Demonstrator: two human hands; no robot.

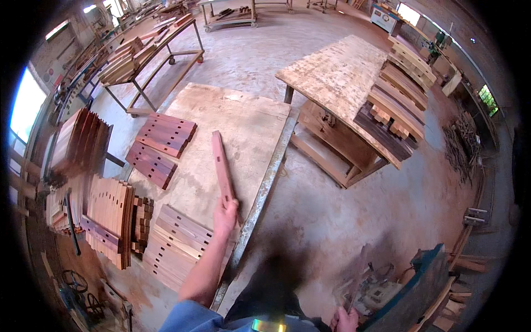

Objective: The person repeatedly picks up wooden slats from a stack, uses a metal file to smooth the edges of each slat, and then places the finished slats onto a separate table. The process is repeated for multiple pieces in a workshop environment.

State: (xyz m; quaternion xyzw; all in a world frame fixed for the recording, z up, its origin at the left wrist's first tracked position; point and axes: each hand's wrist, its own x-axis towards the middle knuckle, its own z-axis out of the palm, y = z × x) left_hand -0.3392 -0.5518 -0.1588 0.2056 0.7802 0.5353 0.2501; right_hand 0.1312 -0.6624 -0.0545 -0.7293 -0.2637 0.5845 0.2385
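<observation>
My left hand (225,214) is closed around the lower end of a reddish wooden slat (222,166). The slat is slightly bent, has small rectangular slots, and lies along or just over the pale wooden tabletop (243,119). Low at the right, my right hand (345,320) is closed beside a green-edged machine (401,290). A blurred, thin brownish shape (357,276) rises from that hand, too smeared to name. Left of the held slat are dark red slotted slats (165,134) side by side. Paler slotted slats (180,240) lie near my left forearm.
Tall stacks of slotted boards (108,218) stand at the table's left. Across a floor gap on the right is another wooden table (337,72), with stacked timber (404,99) beyond it. A wheeled metal cart (149,61) carries boards at the far left.
</observation>
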